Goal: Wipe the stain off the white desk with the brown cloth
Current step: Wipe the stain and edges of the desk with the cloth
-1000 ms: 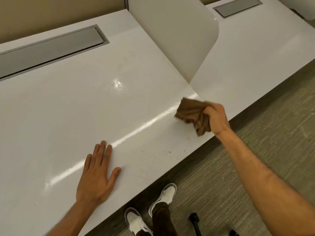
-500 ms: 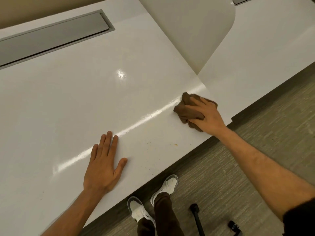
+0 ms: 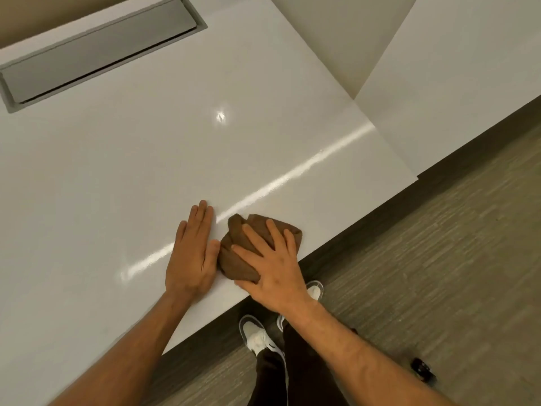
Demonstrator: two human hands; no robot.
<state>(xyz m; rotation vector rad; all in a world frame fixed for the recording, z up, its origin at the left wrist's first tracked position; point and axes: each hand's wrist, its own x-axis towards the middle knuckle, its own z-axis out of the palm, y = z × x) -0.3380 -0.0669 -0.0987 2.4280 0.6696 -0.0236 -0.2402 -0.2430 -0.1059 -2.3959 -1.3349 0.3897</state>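
Wiping step under way: brown cloth [image 3: 260, 247] bunched on white counter [image 3: 131, 159] near front edge, pressed flat under right hand [image 3: 275, 268], fingers spread over it. Left hand [image 3: 191, 253] laid flat, empty, just beside cloth. Stain hidden, judged beneath cloth; firm back-and-forth rubbing called for next.

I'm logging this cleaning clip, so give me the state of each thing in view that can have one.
brown cloth: bunched, lying on the desk near its front edge, pressed under the right hand.
right hand: fingers spread flat over the cloth.
left hand: flat on the desk, touching the cloth's left side.
white desk: glossy; no stain visible outside the cloth.
grey cable flap: slightly ajar.
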